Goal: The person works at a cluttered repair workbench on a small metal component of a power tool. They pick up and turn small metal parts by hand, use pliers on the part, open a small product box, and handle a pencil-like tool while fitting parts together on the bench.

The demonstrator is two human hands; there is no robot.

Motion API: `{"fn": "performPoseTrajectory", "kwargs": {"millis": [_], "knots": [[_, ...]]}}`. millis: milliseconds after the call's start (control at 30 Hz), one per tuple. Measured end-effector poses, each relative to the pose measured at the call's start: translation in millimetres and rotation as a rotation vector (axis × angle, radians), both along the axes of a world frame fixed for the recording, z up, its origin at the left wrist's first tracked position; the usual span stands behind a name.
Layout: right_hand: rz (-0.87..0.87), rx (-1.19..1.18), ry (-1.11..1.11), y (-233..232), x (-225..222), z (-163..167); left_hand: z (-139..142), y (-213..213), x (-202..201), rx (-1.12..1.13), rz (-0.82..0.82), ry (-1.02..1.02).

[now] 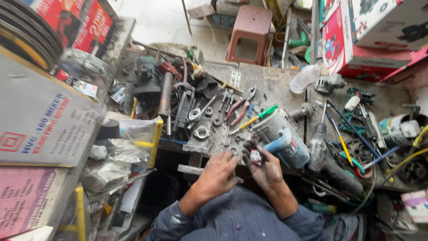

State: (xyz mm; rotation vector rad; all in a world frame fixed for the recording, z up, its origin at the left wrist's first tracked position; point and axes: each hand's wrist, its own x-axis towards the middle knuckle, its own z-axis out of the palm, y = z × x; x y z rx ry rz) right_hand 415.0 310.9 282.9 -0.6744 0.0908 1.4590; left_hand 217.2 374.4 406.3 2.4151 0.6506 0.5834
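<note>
Both hands sit at the bench edge (249,76). My right hand (267,172) pinches a small red-and-silver part (255,156) at its fingertips; my left hand (218,176) curls loosely beside it, holding nothing I can see. I'd judge the part light, rigid, greasy: grip its sides.
</note>
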Motion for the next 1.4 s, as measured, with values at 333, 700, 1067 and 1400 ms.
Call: {"fn": "performPoseTrajectory", "kwargs": {"millis": [333, 700, 1067, 1400], "knots": [[0.048, 0.225, -0.220, 2, -35, 69, -52, -14, 39, -0.934, 0.292, -0.526], [0.112, 0.134, -0.995, -15, -24, 36, -74, -1, 20, -1.278, 0.334, -0.783], [0.087, 0.264, -1.141, -12, -21, 39, -80, -1, 13, -1.282, 0.214, -0.599], [0.084, 0.190, -1.170, -13, -18, 39, -66, -5, 11, -1.132, 0.136, -0.411]]}}
